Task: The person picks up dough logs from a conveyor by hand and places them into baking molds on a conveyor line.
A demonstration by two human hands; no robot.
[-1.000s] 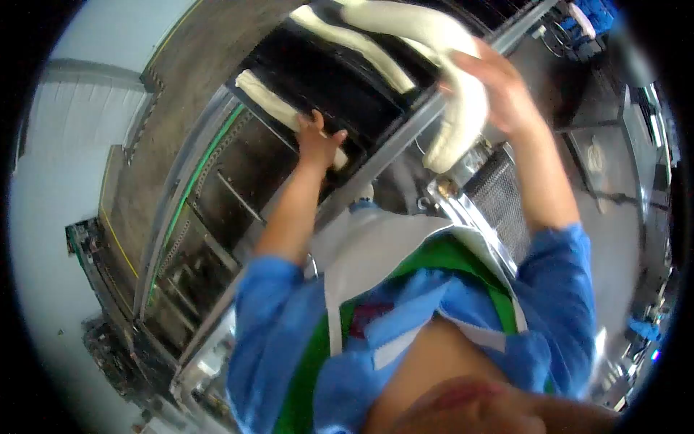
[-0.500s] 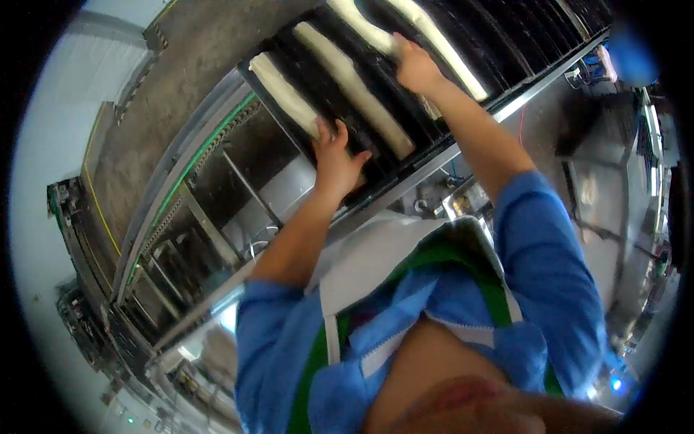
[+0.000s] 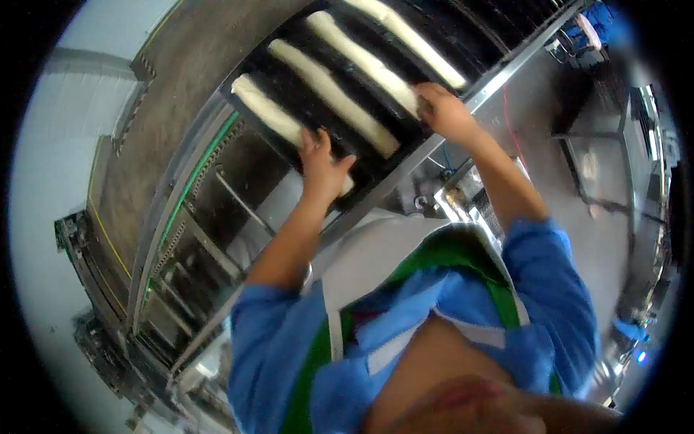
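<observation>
Pale dough strips lie side by side in the grooves of a black tray (image 3: 293,108). My left hand (image 3: 322,168) rests over the lower part of the leftmost dough strip (image 3: 264,108), its fingers spread. To its right lies a second dough strip (image 3: 332,94) that neither hand touches. My right hand (image 3: 444,112) has its fingers curled at the near end of the third dough strip (image 3: 361,58); the fingertips are partly hidden. Beyond it, a fourth dough strip (image 3: 412,40) reaches toward the tray's near edge.
A metal rail (image 3: 499,72) runs along the tray's near side. At left, a curved conveyor frame with a green strip (image 3: 210,155) and a chain borders the tray. Metal machinery (image 3: 459,199) sits between the rail and my apron. A steel table (image 3: 589,166) stands at right.
My right hand has moved down the third dough strip to its near end, and that strip now lies straighter. My left hand stays on the leftmost strip. The view has shifted slightly.
</observation>
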